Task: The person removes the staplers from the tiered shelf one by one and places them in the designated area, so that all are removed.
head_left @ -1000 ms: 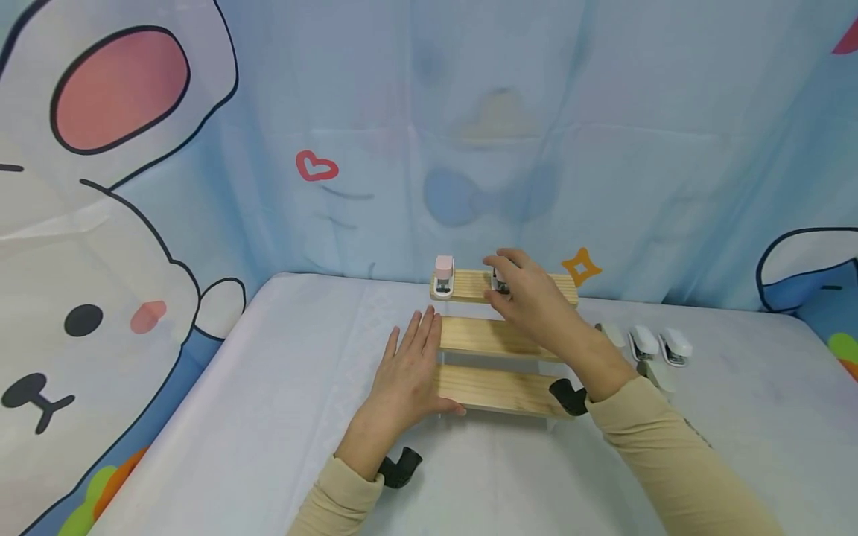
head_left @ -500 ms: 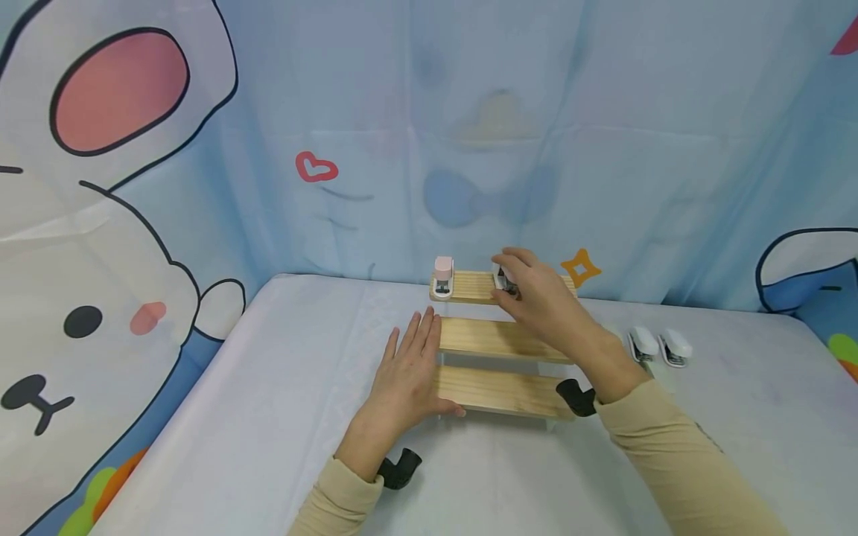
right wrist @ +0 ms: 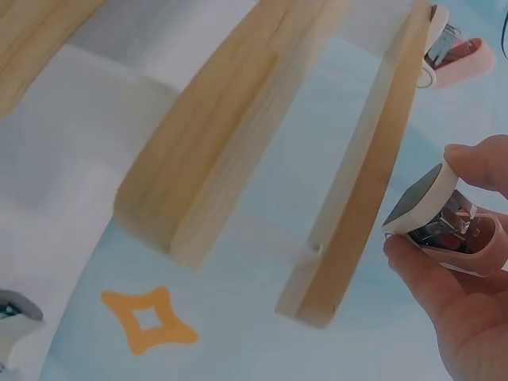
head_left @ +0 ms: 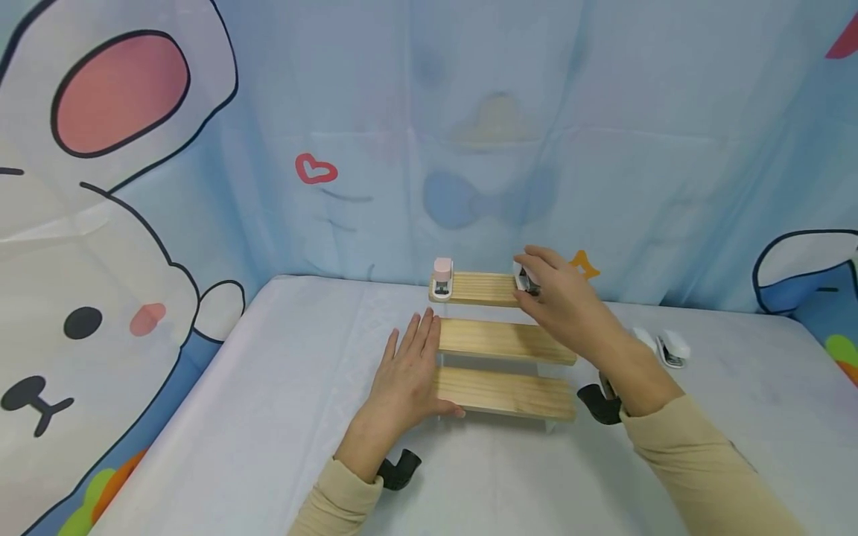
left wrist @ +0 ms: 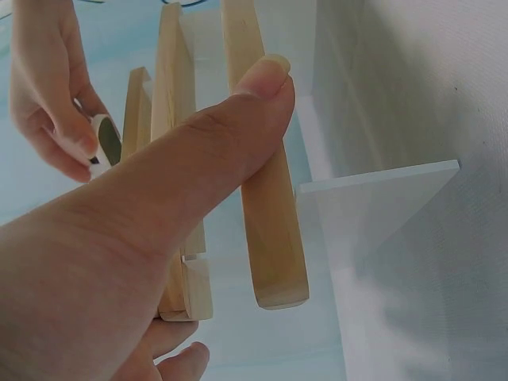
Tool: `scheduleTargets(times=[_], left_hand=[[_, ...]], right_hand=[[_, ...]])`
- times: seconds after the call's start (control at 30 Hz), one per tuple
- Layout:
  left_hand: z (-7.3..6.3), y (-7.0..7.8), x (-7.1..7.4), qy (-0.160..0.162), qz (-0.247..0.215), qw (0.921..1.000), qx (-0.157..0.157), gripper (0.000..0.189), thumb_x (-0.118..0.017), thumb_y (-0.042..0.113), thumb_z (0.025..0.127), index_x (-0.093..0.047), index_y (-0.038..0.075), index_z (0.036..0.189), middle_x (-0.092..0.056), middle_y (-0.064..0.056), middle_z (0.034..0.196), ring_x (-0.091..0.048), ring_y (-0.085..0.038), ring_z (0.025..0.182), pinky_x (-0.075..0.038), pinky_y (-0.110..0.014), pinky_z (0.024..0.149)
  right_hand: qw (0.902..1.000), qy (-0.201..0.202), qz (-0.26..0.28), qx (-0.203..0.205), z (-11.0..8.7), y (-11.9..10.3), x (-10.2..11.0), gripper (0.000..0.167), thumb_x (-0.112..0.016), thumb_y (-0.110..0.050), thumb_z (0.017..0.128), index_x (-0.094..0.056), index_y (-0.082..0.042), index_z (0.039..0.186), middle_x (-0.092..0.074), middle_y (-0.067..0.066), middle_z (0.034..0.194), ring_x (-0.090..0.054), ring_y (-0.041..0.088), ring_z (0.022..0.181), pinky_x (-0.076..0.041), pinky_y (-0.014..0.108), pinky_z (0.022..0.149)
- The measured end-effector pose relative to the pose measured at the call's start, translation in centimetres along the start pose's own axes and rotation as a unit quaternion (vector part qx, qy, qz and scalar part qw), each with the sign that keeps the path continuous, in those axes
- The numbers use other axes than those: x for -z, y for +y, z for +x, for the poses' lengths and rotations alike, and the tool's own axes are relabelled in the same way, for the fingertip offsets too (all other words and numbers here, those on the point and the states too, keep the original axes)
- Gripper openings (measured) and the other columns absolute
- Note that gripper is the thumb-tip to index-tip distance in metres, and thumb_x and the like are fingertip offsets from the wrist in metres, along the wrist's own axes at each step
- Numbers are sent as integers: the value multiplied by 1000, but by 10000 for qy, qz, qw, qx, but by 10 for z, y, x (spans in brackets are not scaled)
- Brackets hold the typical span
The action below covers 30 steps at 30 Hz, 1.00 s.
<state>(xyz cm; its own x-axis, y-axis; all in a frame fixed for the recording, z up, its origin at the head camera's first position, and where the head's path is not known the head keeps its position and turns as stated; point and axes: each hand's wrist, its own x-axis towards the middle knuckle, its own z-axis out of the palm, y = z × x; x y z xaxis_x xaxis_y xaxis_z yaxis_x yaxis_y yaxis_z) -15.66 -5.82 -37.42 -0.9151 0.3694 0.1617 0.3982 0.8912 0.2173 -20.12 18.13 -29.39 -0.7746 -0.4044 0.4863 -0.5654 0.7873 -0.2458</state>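
Note:
My right hand point(head_left: 570, 301) pinches a small stapler point(right wrist: 456, 226) between thumb and fingers. It has a white base with a dark underside and a pinkish handle. In the right wrist view its base faces the top plank point(right wrist: 369, 175) with a gap between them. Another small stapler, pink and white point(head_left: 442, 279), stands upright at the left end of that plank. My left hand point(head_left: 405, 380) rests with straight fingers along the left end of the three-tier wooden stand point(head_left: 506, 339). Its thumb point(left wrist: 214, 135) lies over the front plank in the left wrist view.
Right of the stand, two white staplers are on the white-covered table: one shows fully point(head_left: 673, 348), the other point(head_left: 643, 339) partly behind my right arm. A printed blue cloth point(head_left: 375, 112) hangs behind the table. The stand has clear side supports point(left wrist: 389, 190).
My right hand has moved to the right along the top plank with the stapler, and its forearm now covers more of the staplers on the table. The left hand stays put.

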Motion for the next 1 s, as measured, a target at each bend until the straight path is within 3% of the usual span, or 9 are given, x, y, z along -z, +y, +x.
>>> scheduleTargets(times=[0.23,0.4,0.77,1.0], left_hand=[[-1,0,0,3,-47,10000,6,139,-89,60,58,-12,2,159,-10,-11,168,-12,-28,155,-15,-52,125],[0,0,0,-10,-56,10000,15,139,-89,59,58,-12,3,159,-9,-11,168,-11,-28,155,-15,-53,125],[0,0,-1,-13,-20,10000,3,140,-88,60,58,-11,3,159,-10,-11,168,-11,-28,155,-16,-53,125],[0,0,-1,-33,-86,10000,23,139,-89,60,58,-12,3,159,-10,-10,168,-11,-28,155,-14,-52,125]], right_hand=[[9999,-88,112,-79,-12,4,9,50,-67,-2,90,-52,8,136,-45,31,144,-63,45,109,-56,50,76],[9998,-166,19,-114,-20,8,17,51,-66,-1,90,-50,7,138,-44,31,145,-59,47,114,-54,52,80],[9991,372,-179,134,-39,19,25,54,-73,6,82,-54,9,132,-48,32,140,-50,51,126,-53,60,87],[9985,463,-295,73,-50,24,29,58,-75,6,80,-54,6,134,-50,29,138,-59,46,113,-55,56,79]])
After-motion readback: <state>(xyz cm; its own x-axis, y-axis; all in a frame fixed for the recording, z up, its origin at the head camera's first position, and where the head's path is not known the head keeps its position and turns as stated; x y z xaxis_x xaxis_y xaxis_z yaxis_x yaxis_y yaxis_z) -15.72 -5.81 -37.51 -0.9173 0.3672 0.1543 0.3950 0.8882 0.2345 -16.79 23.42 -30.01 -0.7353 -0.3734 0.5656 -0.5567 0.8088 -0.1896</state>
